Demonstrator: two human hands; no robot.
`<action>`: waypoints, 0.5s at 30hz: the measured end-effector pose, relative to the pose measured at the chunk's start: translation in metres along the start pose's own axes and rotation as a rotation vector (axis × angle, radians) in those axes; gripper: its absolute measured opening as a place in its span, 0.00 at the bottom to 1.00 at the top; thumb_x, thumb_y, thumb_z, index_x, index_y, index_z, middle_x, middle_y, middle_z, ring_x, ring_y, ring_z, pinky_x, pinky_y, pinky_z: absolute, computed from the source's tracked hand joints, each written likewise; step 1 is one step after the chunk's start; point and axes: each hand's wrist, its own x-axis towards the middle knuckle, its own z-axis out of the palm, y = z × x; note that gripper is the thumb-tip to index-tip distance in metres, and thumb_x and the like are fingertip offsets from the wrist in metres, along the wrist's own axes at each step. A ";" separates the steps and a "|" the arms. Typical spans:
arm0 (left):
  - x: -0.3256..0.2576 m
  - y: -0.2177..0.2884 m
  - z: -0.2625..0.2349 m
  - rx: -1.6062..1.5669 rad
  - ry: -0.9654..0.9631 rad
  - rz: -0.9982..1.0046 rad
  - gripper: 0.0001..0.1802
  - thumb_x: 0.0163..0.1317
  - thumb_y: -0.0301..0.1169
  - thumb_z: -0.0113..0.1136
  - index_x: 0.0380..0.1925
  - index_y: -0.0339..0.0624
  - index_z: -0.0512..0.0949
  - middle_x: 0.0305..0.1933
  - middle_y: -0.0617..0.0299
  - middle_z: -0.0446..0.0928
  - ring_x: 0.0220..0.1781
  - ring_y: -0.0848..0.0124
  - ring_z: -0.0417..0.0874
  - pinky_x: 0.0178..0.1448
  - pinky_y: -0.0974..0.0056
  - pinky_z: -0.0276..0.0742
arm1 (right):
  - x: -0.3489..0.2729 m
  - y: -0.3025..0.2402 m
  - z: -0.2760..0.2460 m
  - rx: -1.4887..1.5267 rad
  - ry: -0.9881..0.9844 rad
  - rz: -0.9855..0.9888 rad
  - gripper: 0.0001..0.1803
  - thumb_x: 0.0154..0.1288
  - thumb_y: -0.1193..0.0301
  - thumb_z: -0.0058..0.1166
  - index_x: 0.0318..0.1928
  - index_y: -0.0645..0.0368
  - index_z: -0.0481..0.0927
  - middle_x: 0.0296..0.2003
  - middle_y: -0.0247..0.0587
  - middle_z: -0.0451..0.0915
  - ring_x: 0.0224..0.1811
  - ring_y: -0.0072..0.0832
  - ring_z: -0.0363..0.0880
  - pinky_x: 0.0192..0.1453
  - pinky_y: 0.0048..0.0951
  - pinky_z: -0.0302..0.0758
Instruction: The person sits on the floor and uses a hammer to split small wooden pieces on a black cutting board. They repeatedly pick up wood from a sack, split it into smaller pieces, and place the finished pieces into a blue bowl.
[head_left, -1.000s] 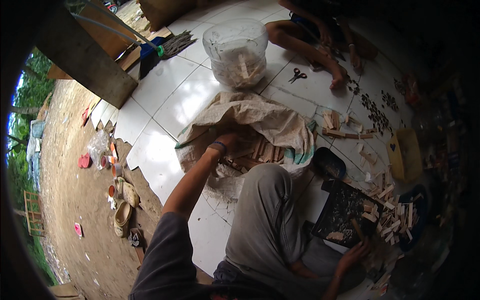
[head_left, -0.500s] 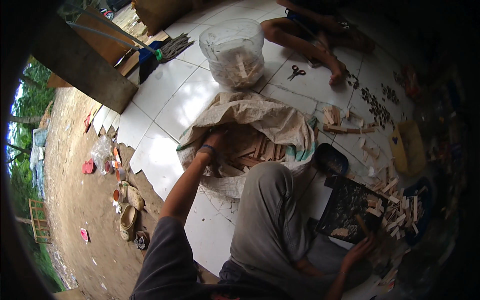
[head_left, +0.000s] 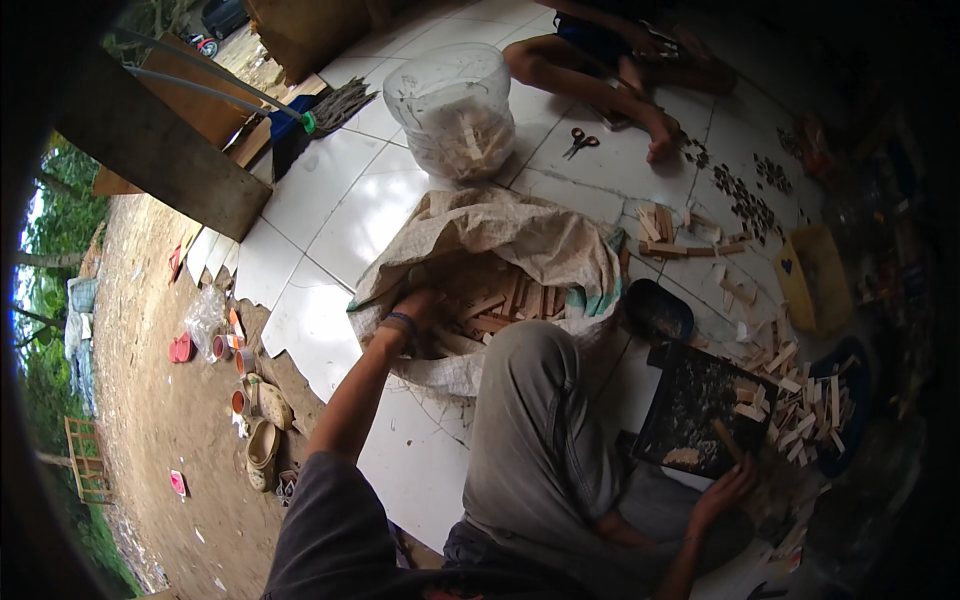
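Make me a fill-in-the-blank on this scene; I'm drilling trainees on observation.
1. The left hand reaches into the open ____ of wood pieces.
2. The right hand rests at the edge of a ____ tray.
3. A pair of ____ lies on the white tiles near the clear tub.

Missing words: sack; black; scissors

Floor: white tiled floor (head_left: 330, 190), its left edge broken where it meets bare dirt.
Centre: an open woven sack (head_left: 520, 235) of wooden sticks.
Far: a clear plastic tub (head_left: 452, 105) with sticks inside; scissors (head_left: 579, 143) to its right.
Right: loose wooden sticks (head_left: 800, 400), a dark tray (head_left: 690, 405), a yellow container (head_left: 815, 280), a dark bowl (head_left: 657, 310).
Far left: a broom (head_left: 335, 105).
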 end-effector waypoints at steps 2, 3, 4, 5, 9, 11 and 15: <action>-0.001 -0.001 -0.003 -0.155 0.103 -0.060 0.21 0.76 0.42 0.52 0.56 0.38 0.80 0.54 0.41 0.84 0.54 0.44 0.85 0.59 0.50 0.81 | 0.000 0.000 -0.001 -0.014 -0.009 0.007 0.21 0.87 0.66 0.35 0.69 0.63 0.73 0.64 0.59 0.74 0.68 0.55 0.71 0.72 0.55 0.66; 0.003 -0.002 -0.008 -0.091 0.132 -0.011 0.22 0.76 0.42 0.53 0.58 0.38 0.80 0.56 0.41 0.84 0.56 0.44 0.85 0.60 0.50 0.81 | 0.000 0.000 -0.001 -0.025 -0.013 0.006 0.21 0.87 0.66 0.35 0.69 0.63 0.73 0.64 0.59 0.74 0.68 0.55 0.71 0.72 0.54 0.66; 0.010 -0.002 -0.015 -0.005 0.136 0.018 0.22 0.76 0.42 0.53 0.60 0.39 0.79 0.57 0.41 0.83 0.57 0.44 0.84 0.61 0.50 0.80 | 0.000 0.000 -0.001 -0.029 -0.016 0.013 0.21 0.87 0.66 0.35 0.69 0.64 0.73 0.64 0.59 0.74 0.69 0.55 0.72 0.72 0.54 0.67; 0.014 -0.002 -0.020 0.101 0.147 0.027 0.23 0.76 0.42 0.53 0.62 0.40 0.78 0.58 0.41 0.83 0.58 0.44 0.84 0.62 0.50 0.80 | 0.000 0.000 0.000 -0.033 -0.020 0.019 0.21 0.87 0.66 0.35 0.68 0.64 0.73 0.65 0.59 0.74 0.69 0.54 0.72 0.72 0.53 0.68; 0.019 0.006 -0.024 -0.188 0.054 -0.003 0.22 0.74 0.41 0.57 0.61 0.42 0.80 0.61 0.41 0.81 0.61 0.45 0.83 0.65 0.50 0.78 | -0.001 -0.001 0.001 0.014 0.000 0.036 0.21 0.87 0.65 0.35 0.69 0.62 0.73 0.64 0.58 0.74 0.69 0.55 0.71 0.72 0.55 0.66; 0.018 0.013 -0.018 0.012 0.170 0.098 0.22 0.72 0.41 0.59 0.60 0.43 0.81 0.60 0.41 0.82 0.61 0.45 0.83 0.65 0.50 0.78 | -0.001 -0.001 0.001 0.039 0.001 0.057 0.22 0.87 0.64 0.35 0.68 0.62 0.73 0.64 0.58 0.74 0.69 0.55 0.72 0.72 0.55 0.66; 0.026 0.027 -0.005 0.011 0.339 0.159 0.20 0.67 0.40 0.63 0.54 0.43 0.84 0.53 0.44 0.85 0.54 0.43 0.86 0.58 0.47 0.82 | 0.001 -0.001 0.001 0.009 0.012 0.027 0.22 0.87 0.63 0.34 0.68 0.61 0.74 0.63 0.58 0.75 0.68 0.54 0.72 0.71 0.55 0.67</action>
